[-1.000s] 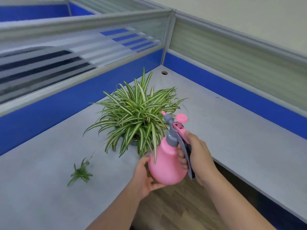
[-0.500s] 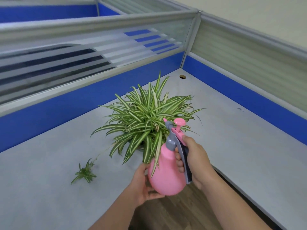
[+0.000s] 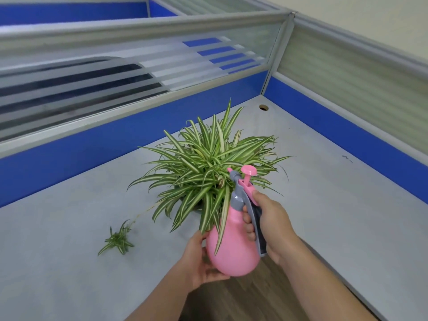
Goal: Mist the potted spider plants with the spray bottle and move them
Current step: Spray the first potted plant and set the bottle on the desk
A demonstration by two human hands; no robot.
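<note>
A striped green spider plant [image 3: 203,167] stands on the grey corner desk [image 3: 69,228]; its pot is almost hidden under the leaves. A baby plantlet [image 3: 117,240] on a thin runner lies on the desk to its left. I hold a pink spray bottle [image 3: 231,242] with a grey nozzle just in front of the plant, nozzle pointed at the leaves. My right hand [image 3: 268,223] grips the dark trigger handle, thumb on top. My left hand [image 3: 199,258] cups the bottle's lower left side. One long leaf hangs across the bottle.
Blue and frosted partition walls [image 3: 347,126] close the desk at the back and right. A round cable hole [image 3: 263,107] sits near the far corner. Wooden floor [image 3: 231,300] shows below the desk's inner cut-out edge, beneath my arms.
The view has shifted left, so the plant and bottle sit further right and lower in frame. Both hands keep the same hold on the bottle; the plant has not moved on the desk.
</note>
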